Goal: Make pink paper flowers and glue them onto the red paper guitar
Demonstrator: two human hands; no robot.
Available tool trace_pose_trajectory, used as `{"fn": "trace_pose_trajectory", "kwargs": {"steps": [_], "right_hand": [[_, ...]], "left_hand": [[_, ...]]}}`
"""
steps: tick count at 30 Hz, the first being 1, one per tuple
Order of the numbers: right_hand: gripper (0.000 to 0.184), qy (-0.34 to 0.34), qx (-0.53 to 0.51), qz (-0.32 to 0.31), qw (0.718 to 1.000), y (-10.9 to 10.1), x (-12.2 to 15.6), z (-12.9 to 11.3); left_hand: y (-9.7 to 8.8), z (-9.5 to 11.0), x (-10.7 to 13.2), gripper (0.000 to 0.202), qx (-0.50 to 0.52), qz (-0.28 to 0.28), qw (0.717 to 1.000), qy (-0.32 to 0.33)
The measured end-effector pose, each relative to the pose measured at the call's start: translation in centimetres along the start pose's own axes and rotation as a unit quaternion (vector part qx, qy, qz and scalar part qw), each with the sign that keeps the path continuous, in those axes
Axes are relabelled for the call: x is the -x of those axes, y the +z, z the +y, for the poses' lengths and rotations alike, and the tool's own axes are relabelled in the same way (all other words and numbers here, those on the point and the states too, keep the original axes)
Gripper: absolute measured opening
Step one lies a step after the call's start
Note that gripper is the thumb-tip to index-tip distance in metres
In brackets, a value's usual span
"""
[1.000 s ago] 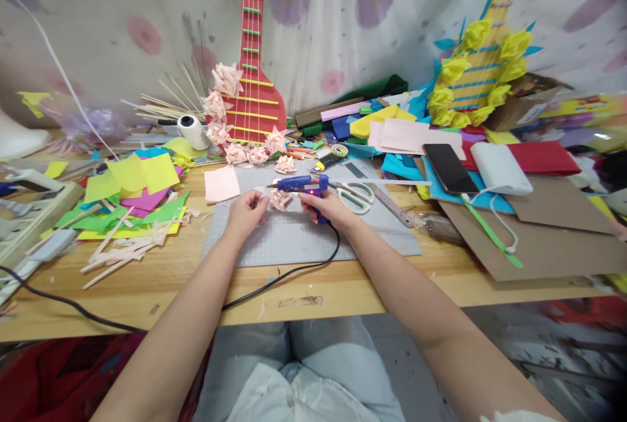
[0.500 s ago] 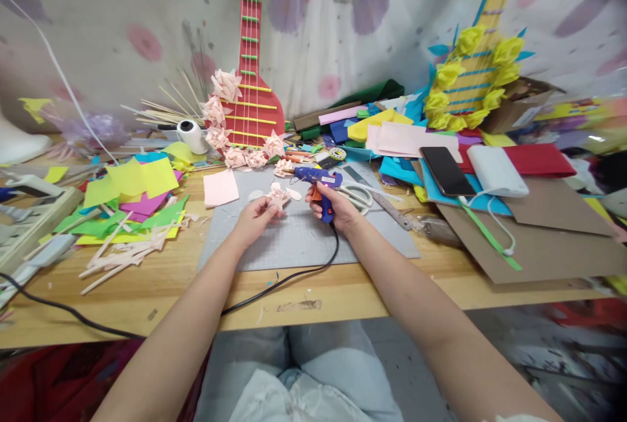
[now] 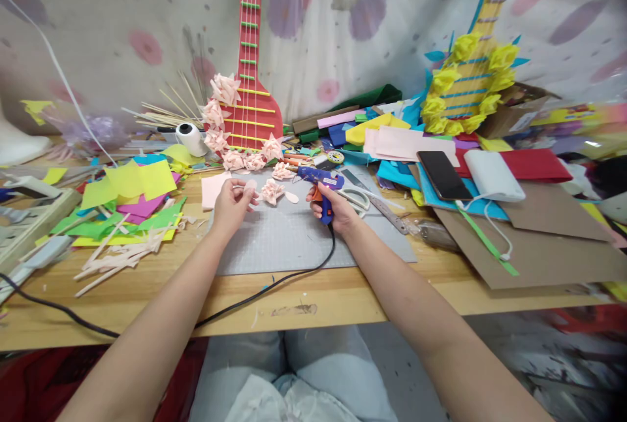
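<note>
My right hand (image 3: 336, 211) is closed round the orange grip of a blue hot-glue gun (image 3: 319, 179), whose nozzle points left and whose black cord (image 3: 294, 272) trails over the table edge. Just left of the nozzle, a pink paper flower (image 3: 272, 191) lies on the grey cutting mat (image 3: 294, 239), with a loose pale petal (image 3: 292, 197) beside it. My left hand (image 3: 230, 203) is to the left of the flower. Its fingertips pinch a small pale paper petal (image 3: 249, 185).
A red paper guitar (image 3: 249, 82) edged with pink flowers leans on the back wall, and a yellow-flowered one (image 3: 470, 82) at the right. Scissors (image 3: 355, 198), ruler (image 3: 386, 210), phone (image 3: 442, 174), power bank (image 3: 494, 175) and cardboard (image 3: 539, 245) lie right; coloured scraps (image 3: 127, 206) left.
My left hand has let go of the pink flower, which now lies on the mat, and moved left to a small petal. The glue gun has drawn back to the right.
</note>
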State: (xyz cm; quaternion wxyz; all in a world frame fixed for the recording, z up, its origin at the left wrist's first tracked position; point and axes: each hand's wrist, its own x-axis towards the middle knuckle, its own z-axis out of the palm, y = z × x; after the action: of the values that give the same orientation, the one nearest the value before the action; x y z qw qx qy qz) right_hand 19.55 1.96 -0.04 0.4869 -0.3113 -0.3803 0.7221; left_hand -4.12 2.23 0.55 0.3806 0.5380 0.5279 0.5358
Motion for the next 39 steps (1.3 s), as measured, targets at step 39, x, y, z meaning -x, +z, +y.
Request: {"fn": "trace_pose_trajectory", "kwargs": {"steps": [39], "right_hand": [[0.037,-0.044,0.075,0.022,0.996,-0.1,0.1,-0.3]], "left_hand": [[0.9,5.3,-0.4,0.016,0.176,-0.075,0.951,-0.243]]}}
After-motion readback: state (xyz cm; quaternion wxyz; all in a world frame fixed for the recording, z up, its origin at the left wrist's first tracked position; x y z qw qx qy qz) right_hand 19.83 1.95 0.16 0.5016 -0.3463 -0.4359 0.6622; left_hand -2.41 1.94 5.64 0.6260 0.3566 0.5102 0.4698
